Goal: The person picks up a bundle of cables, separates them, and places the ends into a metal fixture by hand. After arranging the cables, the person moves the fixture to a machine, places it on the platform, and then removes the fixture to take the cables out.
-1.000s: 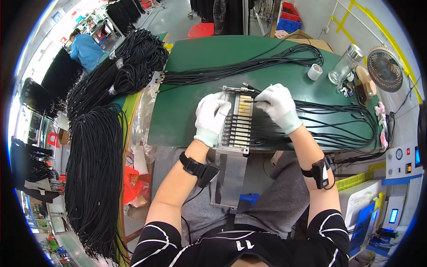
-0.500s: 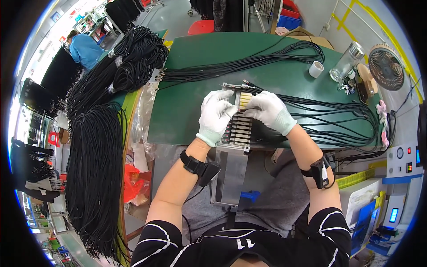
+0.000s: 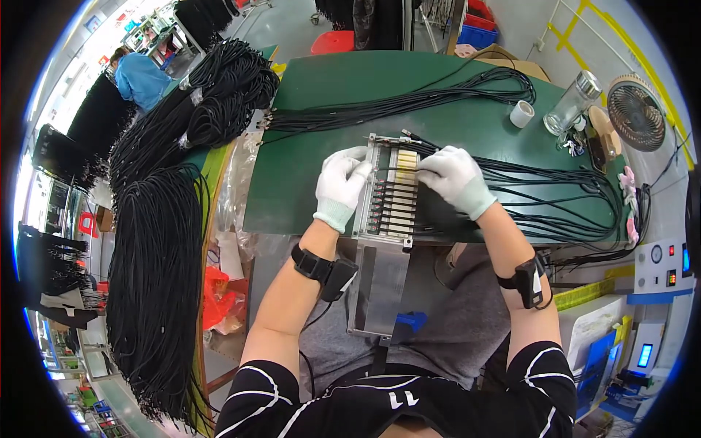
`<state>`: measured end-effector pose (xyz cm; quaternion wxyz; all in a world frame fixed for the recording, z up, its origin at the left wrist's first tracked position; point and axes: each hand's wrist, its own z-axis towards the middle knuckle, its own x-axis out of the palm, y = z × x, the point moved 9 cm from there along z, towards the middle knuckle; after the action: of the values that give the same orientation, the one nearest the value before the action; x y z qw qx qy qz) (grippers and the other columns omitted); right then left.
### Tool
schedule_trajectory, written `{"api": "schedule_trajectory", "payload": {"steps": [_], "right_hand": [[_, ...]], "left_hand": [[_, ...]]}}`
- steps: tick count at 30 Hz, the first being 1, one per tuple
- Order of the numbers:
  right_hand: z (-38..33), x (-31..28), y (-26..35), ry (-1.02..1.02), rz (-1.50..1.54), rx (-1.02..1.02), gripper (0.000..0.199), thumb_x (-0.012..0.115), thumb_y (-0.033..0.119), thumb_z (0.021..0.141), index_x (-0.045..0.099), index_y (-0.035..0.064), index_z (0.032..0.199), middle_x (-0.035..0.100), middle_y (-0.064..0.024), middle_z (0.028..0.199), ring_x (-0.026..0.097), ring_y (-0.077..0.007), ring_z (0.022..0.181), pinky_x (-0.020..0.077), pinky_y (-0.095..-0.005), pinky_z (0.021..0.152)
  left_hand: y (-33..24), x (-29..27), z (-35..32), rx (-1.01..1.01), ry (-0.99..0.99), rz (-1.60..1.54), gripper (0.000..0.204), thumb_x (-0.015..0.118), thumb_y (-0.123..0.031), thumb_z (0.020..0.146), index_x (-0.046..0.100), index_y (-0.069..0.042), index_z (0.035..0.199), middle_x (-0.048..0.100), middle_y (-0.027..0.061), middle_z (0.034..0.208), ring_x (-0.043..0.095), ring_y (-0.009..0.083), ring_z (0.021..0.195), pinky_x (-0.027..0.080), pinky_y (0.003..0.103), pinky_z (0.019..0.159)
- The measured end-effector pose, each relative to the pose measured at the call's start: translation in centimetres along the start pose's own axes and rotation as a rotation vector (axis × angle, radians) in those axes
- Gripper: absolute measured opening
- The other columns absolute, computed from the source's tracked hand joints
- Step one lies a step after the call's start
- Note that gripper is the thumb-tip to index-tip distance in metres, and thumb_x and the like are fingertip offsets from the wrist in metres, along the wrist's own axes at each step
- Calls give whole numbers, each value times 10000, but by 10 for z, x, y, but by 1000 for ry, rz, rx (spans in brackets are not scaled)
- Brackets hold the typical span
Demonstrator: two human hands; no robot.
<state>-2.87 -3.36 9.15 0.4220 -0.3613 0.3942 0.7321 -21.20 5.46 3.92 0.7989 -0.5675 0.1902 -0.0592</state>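
Across the metal fixture [image 3: 394, 237], with its row of pale slots, a thin black cable [image 3: 400, 170] stretches sideways between both gloved hands. At the fixture's left edge, my left hand [image 3: 339, 185] is closed, thumb against fingers, at the cable's left end; its fingertips partly hide that end. On the right side, my right hand [image 3: 456, 180] pinches the same cable between thumb and fingers. Below the hands, dark cable ends sit side by side in the lower slots. More black cables [image 3: 555, 175] fan out to the right from behind my right hand.
A green table [image 3: 321, 80] carries a long cable bundle [image 3: 394, 106], a white tape roll [image 3: 521, 114], a glass bottle [image 3: 573, 102] and a small fan [image 3: 635, 113]. Big cable heaps [image 3: 157, 292] hang at the left. A person in blue [image 3: 142, 79] is at the far left.
My left hand has drawn left off the slots to the fixture's edge. My right hand has shifted slightly right, and the cable now shows stretched between them.
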Motion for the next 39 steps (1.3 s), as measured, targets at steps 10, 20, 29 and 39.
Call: {"api": "schedule_trajectory", "payload": {"steps": [10,20,29,39], "right_hand": [[-4,-4,-11,95,-21,118,111,703,233,830,741,132,857,697,-70,784,628,-300,825,501,-421,766],[-5,-4,-9,159,-72,133,115,707,243,821,736,136,853,691,-75,772,631,-298,820,503,-424,764],[2,-7,-19,-35,-117,103,142,712,277,828,731,146,879,679,-63,776,639,-287,830,494,-418,777],[2,-6,-94,-70,49,463,171,762,292,799,739,128,843,669,-54,797,627,-289,867,507,-403,774]], "left_hand": [[-12,-5,-2,135,-111,394,188,668,-228,912,734,-57,951,726,98,972,644,283,966,499,392,915],[-5,0,1,93,11,416,245,628,-295,948,749,-104,1042,707,104,1057,626,272,1015,475,376,945],[-41,50,-17,373,209,866,303,660,-483,873,763,-355,1128,431,224,1502,349,439,1380,180,531,1196],[-37,52,-22,396,216,827,327,673,-419,891,749,-292,1183,476,240,1476,392,427,1373,227,512,1188]]}}
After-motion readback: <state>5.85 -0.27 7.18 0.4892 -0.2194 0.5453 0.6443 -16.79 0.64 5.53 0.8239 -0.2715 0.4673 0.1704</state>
